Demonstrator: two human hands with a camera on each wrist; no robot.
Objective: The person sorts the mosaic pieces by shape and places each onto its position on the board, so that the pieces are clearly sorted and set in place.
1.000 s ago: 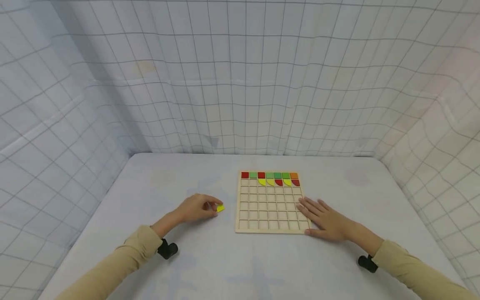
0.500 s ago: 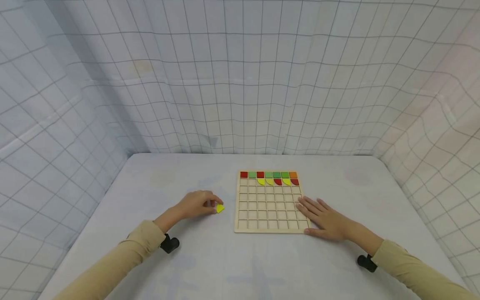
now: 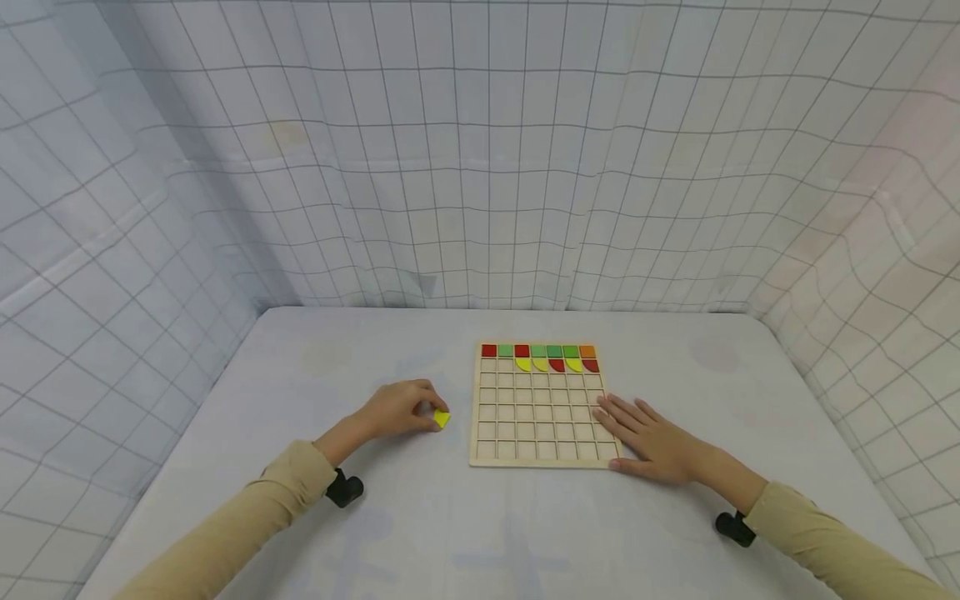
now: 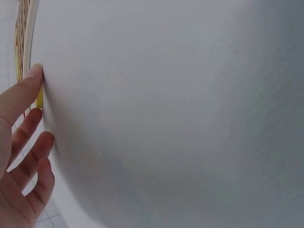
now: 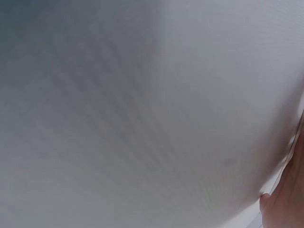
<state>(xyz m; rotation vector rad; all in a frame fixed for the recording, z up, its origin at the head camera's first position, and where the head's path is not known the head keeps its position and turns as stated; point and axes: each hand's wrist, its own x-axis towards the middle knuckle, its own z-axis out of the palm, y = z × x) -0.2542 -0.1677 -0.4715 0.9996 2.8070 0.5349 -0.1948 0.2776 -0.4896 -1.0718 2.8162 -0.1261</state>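
My left hand pinches a small flat yellow piece between thumb and fingertip, just left of a pale wooden grid board. The piece looks quarter-round or fan-shaped; fingers cover part of it. In the left wrist view only its thin yellow edge shows between thumb and index finger, low over the table. My right hand lies flat, fingers spread, with its fingertips on the board's right edge. In the right wrist view just a bit of that hand appears at the lower right.
Square tiles in red, green and orange fill the board's far row. Below them, several yellow and red quarter-round pieces occupy the second row from the third cell rightward. A white cloth covers the table; checked curtains surround it.
The yellow piece has turned between the left fingers, showing a different outline. The left wrist has shifted slightly forward and right. My right hand stays on the board's edge.
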